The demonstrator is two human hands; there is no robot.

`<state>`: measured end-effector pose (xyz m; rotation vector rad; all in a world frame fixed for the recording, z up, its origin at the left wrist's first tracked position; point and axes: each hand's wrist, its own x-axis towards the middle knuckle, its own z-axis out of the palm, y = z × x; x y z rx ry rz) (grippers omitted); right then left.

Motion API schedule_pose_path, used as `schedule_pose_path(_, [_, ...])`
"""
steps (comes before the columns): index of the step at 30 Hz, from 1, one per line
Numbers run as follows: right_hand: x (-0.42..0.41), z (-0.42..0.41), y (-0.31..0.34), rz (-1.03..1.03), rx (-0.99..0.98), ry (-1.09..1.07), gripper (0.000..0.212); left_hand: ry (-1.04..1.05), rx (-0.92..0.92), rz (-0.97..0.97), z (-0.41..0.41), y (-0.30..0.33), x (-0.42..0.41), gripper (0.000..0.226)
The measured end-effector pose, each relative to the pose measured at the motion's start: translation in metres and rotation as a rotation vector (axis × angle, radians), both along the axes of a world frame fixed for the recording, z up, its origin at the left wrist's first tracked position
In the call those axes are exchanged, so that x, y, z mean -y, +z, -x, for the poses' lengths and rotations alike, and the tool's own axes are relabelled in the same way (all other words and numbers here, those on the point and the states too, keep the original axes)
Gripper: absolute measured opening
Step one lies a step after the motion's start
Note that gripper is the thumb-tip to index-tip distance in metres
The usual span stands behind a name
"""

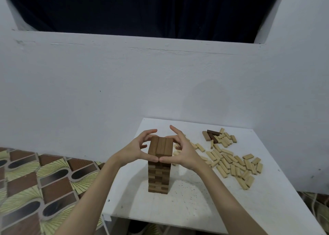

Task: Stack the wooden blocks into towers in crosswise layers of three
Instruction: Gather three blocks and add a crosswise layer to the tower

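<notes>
- Head view — tower (158, 170) of dark wooden blocks stands upright on the white surface (195, 208), near its left-front area, layers alternating direction down its height.
- Top layer (160, 145) is three blocks side by side, long axis running away from the camera; looks flush, no visible overhang.
- Left hand (135, 150) and right hand (183, 150) bracket the top from opposite sides; thumbs meet tip to tip at the near end of the top layer, just under it.
- Fingers (147, 133) of the left hand curl over the far-left top edge; those of the right spread wide, one pointing up and clear of the wood. Neither hand closes around a block — both sit loosely open, cupped, at most touching the sides. Exact contact on the far side I cannot tell.
- Judgement: this is a squaring-up hold — pressing the three blocks together from both sides and the near end so the next crosswise layer gets a flat seat.
- Loose pale blocks (229, 160) lie scattered flat on the surface to the right, well apart from the tower, within reach of the right hand.
- A few darker blocks (211, 136) lie at the far end of that pile, near the wall (124, 85).
- Risk, as I read it: tall and narrow, so side pressure should stay even, or the upper layers shift.
- Patterned floor (35, 181) shows left of the surface.
</notes>
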<state>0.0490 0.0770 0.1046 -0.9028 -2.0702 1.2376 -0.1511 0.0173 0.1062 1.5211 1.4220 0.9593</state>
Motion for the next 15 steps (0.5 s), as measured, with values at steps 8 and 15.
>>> schedule_pose_path(8, [0.0, 0.0, 0.001, 0.013, 0.0, 0.004, 0.106, -0.005, -0.016, 0.006, 0.0, 0.003, 0.0, 0.098])
schedule_pose_path(15, [-0.003, -0.007, 0.002, 0.014, 0.004, 0.012, 0.112, -0.025, -0.043, -0.012, -0.001, 0.012, 0.002, 0.109])
